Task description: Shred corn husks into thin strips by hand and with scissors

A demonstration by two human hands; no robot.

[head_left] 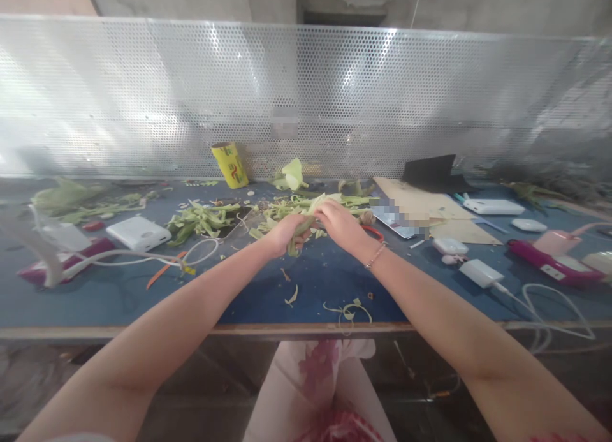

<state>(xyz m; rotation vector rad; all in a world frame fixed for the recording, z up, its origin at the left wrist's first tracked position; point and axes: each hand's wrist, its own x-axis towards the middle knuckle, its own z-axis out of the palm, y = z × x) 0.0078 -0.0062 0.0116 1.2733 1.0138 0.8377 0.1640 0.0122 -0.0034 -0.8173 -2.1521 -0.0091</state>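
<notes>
Both hands meet over the middle of the blue table. My left hand is wrapped round a bundle of pale green leaves. From the right, my right hand closes on the upper part of the same bundle, its fingers touching the leaves near my left hand. Behind and beside the hands lie loose green strips, and a pile of green leaf pieces sits to the left. Small scraps lie nearer the front edge. My palms and some fingertips are hidden.
A yellow can leans near the perforated metal screen. At left are a white box and cables. On the right lie brown paper, white chargers and a purple power strip.
</notes>
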